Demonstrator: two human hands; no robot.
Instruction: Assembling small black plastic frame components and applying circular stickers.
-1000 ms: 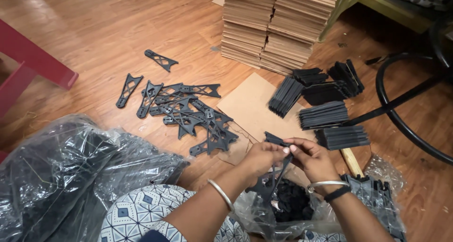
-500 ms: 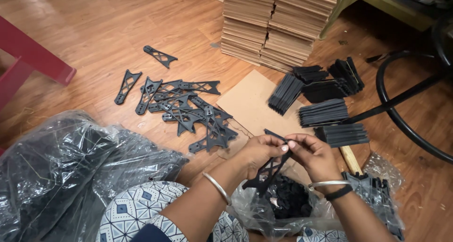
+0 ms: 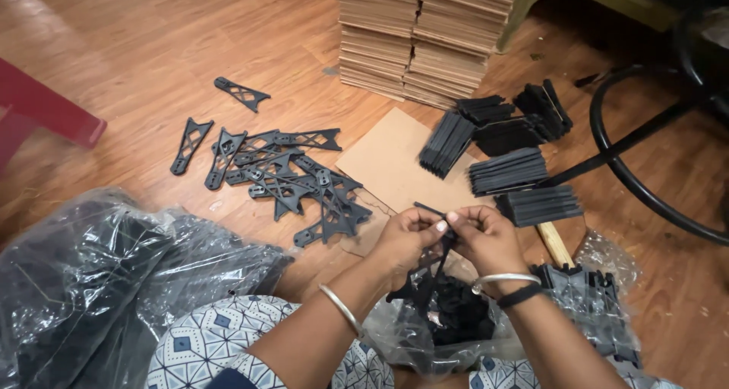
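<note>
1. Black plastic — a long, flat cut-out part (image 3: 434, 271) hangs between both hands, its top end pinched at the fingertips and its lower end reaching down toward the clear bag (image 3: 425, 343) in the person's lap.
2. The left hand (image 3: 406, 237) is closed on the upper end of the part, thumb and fingers pressed together; a metal bangle sits on that forearm.
3. The right hand (image 3: 486, 237) grips the same end from the other side, touching the left hand — a bangle and a dark band circle its wrist.
4. Against the earlier pictures, the hands sit closer together and the part hangs more upright; before, it slanted out to the left below them.
5. At 10 o'clock from the hands, a loose heap of flat black frame pieces (image 3: 292, 180) lies on the wooden floor (image 3: 137, 47), unchanged.
6. At 12 o'clock a sheet of cardboard (image 3: 387, 161) lies flat, with tall stacks of cardboard sheets (image 3: 425, 32) beyond it.
7. At 1 to 2 o'clock, bundles of black plates (image 3: 509, 169) lie side by side.
8. At 8 o'clock, crumpled plastic sheeting (image 3: 99, 283) covers the floor.
</note>
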